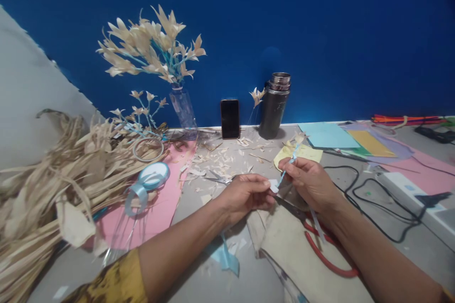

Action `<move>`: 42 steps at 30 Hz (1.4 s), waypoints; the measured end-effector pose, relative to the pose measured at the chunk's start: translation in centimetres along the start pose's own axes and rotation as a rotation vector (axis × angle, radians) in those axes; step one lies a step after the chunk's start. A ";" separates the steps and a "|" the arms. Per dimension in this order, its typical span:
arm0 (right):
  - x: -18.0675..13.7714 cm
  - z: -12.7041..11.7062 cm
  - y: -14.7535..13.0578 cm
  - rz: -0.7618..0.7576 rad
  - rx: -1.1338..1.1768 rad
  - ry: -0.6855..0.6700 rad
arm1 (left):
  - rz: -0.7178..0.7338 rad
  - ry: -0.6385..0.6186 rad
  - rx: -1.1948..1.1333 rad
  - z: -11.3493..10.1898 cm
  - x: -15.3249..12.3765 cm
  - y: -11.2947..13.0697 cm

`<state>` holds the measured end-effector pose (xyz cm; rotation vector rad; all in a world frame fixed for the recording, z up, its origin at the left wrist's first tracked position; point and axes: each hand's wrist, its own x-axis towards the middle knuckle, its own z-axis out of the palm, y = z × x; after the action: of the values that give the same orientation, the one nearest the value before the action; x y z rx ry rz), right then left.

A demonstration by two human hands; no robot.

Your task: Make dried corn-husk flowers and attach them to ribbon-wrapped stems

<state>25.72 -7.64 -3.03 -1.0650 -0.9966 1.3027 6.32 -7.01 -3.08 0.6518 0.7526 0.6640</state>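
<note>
In the middle of the head view, my right hand [313, 182] is closed, pinching a thin flower stem [293, 154] wrapped in light blue ribbon. A small cream flower [300, 138] tops the stem. My left hand [249, 195] is closed too, thumb and finger gripping a short pale ribbon end [273, 186] that meets the stem's lower part. Under my right wrist, a red-handled tool [329, 258] lies on a folded beige cloth [295, 246], its working end hidden. A strip of light blue ribbon [227, 259] lies below my left forearm. Small scissors [217, 180] rest beyond my left hand.
Dried husks [71, 175] pile up at left, beside ribbon rolls [153, 175] and pink paper [174, 184]. A clear bottle [183, 109] holds husk flowers; a phone [230, 119] and dark flask [275, 106] stand behind. Cables [373, 199] and a power strip [415, 201] lie right.
</note>
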 end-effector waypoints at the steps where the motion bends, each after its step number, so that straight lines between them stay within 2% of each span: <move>1: -0.1 0.0 0.0 0.002 -0.011 -0.016 | -0.003 -0.001 -0.018 0.0 0.1 0.0; 5: -0.5 0.1 -0.4 -0.021 -0.097 -0.061 | -0.014 -0.001 0.001 -0.1 0.1 -0.1; 10: -0.8 0.4 -0.9 -0.040 -0.229 -0.082 | 0.000 0.006 0.136 0.0 -0.1 -0.1; 15: -0.9 0.9 -1.0 -0.057 -0.268 -0.107 | 0.033 0.022 0.190 0.3 -0.3 -0.2; 20: -1.1 1.2 -0.4 -0.057 -0.231 -0.113 | 0.118 -0.014 0.257 0.9 -0.3 -0.5; 24: -1.1 1.0 0.3 -0.023 -0.145 -0.083 | 0.160 0.007 0.308 1.1 -0.3 -0.9; 29: -1.0 1.1 0.2 -0.010 -0.090 -0.053 | 0.145 -0.009 0.301 1.2 -0.4 -0.8; 35: -1.0 1.2 -0.1 -0.004 -0.066 -0.042 | 0.062 -0.062 0.229 1.1 -0.7 -0.6; 40: -0.1 0.0 -0.9 -0.042 0.023 0.119 | -0.070 -0.108 0.249 0.7 -1.2 -0.9; 42: 0.1 -0.3 -1.3 -0.089 0.054 0.133 | -0.051 -0.073 0.273 0.3 -1.2 -0.4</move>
<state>26.35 -7.55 -1.82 -1.0404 -0.8940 1.1647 6.07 -8.21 -2.72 0.8980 0.7966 0.4920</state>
